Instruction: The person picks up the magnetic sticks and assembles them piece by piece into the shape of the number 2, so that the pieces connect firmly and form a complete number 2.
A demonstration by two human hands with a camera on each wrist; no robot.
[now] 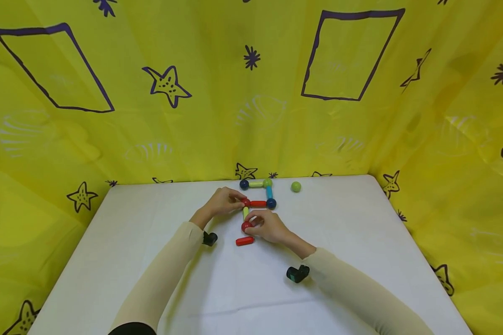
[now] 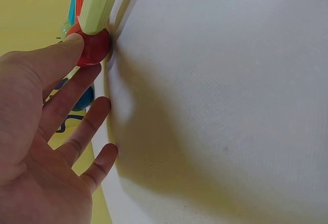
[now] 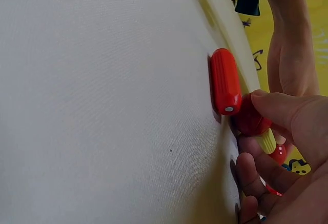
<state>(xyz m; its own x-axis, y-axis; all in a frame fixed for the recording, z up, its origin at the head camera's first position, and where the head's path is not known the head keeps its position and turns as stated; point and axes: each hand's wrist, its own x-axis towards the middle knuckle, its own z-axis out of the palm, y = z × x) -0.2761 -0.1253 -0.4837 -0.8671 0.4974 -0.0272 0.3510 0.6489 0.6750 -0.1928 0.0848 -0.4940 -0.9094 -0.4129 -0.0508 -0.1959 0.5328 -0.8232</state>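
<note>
My left hand (image 1: 223, 203) pinches a red ball (image 2: 96, 48) between thumb and index finger, its other fingers spread. With thumb and fingers, my right hand (image 1: 271, 227) grips a second, nearer red ball (image 3: 250, 119). A yellow-green magnetic rod (image 1: 245, 213) joins the two balls. From the farther red ball, a red rod (image 1: 258, 204) runs to a dark blue ball (image 1: 271, 203). A light blue rod (image 1: 269, 192) leads on to a green ball (image 1: 268, 183), then a yellow-green rod (image 1: 256, 184) to another dark blue ball (image 1: 244, 184).
A loose red magnetic rod (image 1: 245, 241) lies just in front of the nearer red ball, a silver disc at its end. One loose green ball (image 1: 295, 186) sits at the back right. The white table (image 1: 360, 242) meets a yellow patterned curtain (image 1: 209, 139) behind.
</note>
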